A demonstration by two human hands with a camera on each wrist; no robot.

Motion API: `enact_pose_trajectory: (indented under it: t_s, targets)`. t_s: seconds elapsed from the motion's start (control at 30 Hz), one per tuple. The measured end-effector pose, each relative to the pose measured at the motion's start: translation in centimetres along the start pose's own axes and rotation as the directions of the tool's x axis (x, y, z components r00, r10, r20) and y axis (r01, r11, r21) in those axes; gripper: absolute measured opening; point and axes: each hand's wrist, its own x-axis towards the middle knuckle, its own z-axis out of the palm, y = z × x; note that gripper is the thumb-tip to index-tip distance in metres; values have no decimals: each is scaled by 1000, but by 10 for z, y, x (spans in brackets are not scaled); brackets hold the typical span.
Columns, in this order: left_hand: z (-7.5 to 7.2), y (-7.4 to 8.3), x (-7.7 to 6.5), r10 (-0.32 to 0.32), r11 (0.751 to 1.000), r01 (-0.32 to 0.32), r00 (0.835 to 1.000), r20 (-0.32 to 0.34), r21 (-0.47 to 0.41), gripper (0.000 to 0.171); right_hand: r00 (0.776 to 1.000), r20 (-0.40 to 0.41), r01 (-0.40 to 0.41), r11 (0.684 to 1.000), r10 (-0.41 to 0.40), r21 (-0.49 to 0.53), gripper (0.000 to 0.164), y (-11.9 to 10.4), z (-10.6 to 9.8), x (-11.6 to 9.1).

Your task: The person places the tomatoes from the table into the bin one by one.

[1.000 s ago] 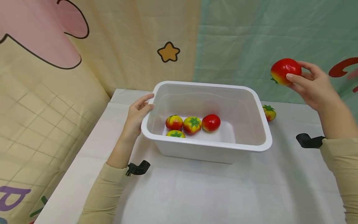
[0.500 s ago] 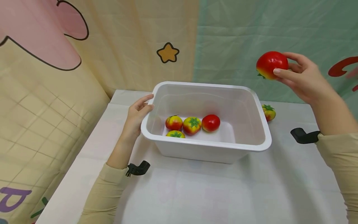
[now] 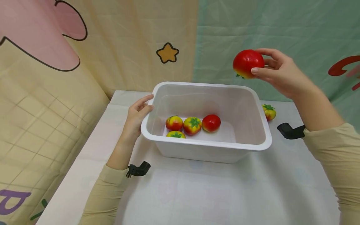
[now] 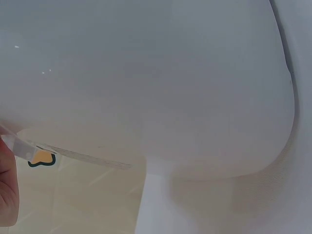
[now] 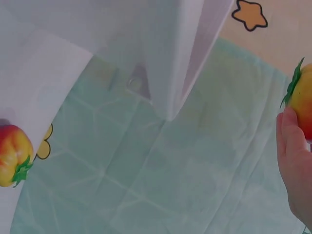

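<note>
My right hand [image 3: 284,75] holds a red artificial tomato [image 3: 247,62] between thumb and fingers, in the air above the far right part of a white plastic bin [image 3: 197,153]. Yellow shading and a green calyx show on its underside. At the bin's left end, my left hand [image 3: 135,118] grips the rim, thumb and fingers at the edge. Several tomatoes lie inside on the left and middle of the floor, among them a plain red one [image 3: 211,123] and a yellow-red one [image 3: 192,125]. In the left wrist view the bin wall [image 4: 146,87] fills most of the picture.
Another tomato [image 3: 269,112] lies on the white-covered table [image 3: 197,193] just right of the bin, partly hidden by its rim. A printed cloth backdrop [image 3: 126,43] stands behind the table. Black wrist mounts [image 3: 139,168] stick out from both sleeves.
My right hand has carried the tomato leftward, from beyond the bin's right side to over its far right part. The left hand and bin stay in place.
</note>
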Motion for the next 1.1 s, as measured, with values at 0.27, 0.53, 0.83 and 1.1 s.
enact_pose_trajectory:
  t_s: [0.27, 0.53, 0.83, 1.1]
  targets:
    - [0, 1, 0, -2, 1000, 2, 1000, 7, 5, 42, 998, 69, 16, 991, -7, -130, 58, -8, 29, 6]
    - [0, 1, -1, -4, 1000, 4, 1000, 0, -4, 42, 993, 121, 13, 993, 2, -117, 58, -12, 53, 13]
    - [1, 0, 1, -1, 1000, 1, 1000, 7, 0, 41, 980, 198, -4, 991, 32, -136, 55, 4, 67, 18]
    - [1, 0, 0, 1, 1000, -1, 1000, 8, -10, 42, 932, 347, -19, 973, 100, -231, 55, 25, 70, 28]
